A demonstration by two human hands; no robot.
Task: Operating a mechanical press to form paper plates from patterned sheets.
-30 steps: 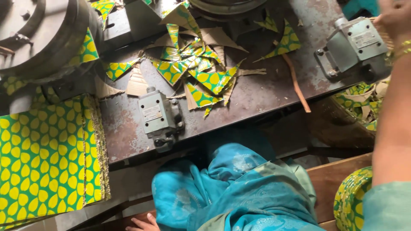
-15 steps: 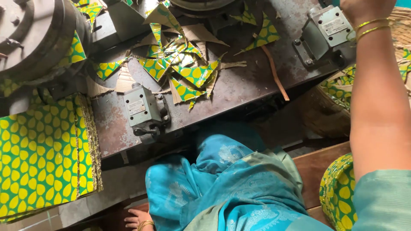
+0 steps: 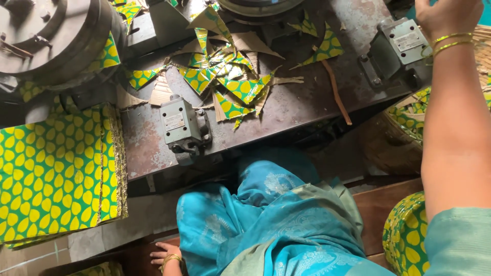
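Right hand [image 3: 444, 18] resting on the grey metal box [image 3: 404, 43] at the machine bench's [image 3: 286, 110] right end.

The box looks heavy, rigid, bolted down; fingers lie beyond the picture's edge, grip unclear. Left hand [image 3: 164, 254] lies low, fingers loosely spread. Card scraps [image 3: 230, 84]: light, stiff.

The right hand [image 3: 442, 18] rested at the grey switch box [image 3: 404, 43], which sat just below its fingers. Green-yellow paper scraps [image 3: 230, 82] lay well apart, leftward, on the rusty machine table [image 3: 302, 107].
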